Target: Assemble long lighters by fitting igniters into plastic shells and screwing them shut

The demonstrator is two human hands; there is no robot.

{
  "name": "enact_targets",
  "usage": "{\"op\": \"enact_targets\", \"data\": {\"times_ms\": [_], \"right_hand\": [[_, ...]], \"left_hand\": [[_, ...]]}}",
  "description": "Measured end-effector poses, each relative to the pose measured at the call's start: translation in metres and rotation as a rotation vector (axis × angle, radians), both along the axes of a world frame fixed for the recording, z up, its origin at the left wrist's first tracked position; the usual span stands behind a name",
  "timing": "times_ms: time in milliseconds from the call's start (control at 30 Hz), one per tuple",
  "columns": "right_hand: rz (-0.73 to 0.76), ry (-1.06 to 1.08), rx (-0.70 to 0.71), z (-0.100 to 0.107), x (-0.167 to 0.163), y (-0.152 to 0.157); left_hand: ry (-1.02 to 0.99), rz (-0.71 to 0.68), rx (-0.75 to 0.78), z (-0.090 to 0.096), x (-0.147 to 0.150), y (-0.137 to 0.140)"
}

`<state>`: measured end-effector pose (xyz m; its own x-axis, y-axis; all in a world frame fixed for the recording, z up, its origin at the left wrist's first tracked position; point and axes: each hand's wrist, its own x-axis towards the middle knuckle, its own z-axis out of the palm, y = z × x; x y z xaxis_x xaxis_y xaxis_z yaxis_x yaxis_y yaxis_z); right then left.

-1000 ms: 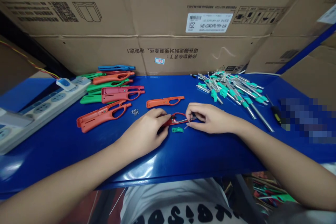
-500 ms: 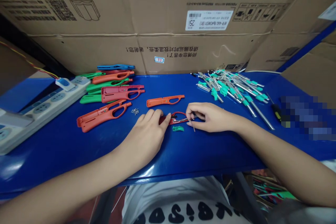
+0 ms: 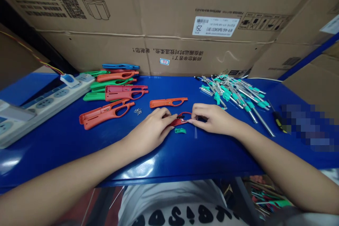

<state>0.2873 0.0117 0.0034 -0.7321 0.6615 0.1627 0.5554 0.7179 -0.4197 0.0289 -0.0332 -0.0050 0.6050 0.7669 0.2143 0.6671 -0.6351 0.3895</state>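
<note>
Soft, dimmish light covers the surface (image 3: 164,152). White glare smears the near edge and near left corner; the floor (image 3: 82,206) beneath is darker. Wide-angle stretch swells the power strip (image 3: 53,100) at the left edge. Pixelation masks a patch toward the right edge. Detail in the red shell (image 3: 179,124) blurs.

A smooth, glossy finish is shown by the desk (image 3: 209,164); plastic is seen in the red casing (image 3: 180,123) and orange casing (image 3: 160,103), shiny metal in the tubes (image 3: 265,123), matt cardboard in the box (image 3: 169,17).
</note>
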Motion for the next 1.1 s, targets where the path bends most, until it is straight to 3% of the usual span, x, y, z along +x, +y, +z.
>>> {"op": "enact_targets", "data": {"times_ms": [433,1100], "right_hand": [[-0.002,-0.088,0.098,-0.0008,-0.0076,-0.0054],[0.088,-0.04,-0.013,0.0009,-0.0019,-0.0024]], "left_hand": [[0.0,-0.044,0.071,-0.0046,-0.0017,0.0024],[0.142,-0.05,0.117,-0.0006,-0.0009,0.0013]]}}
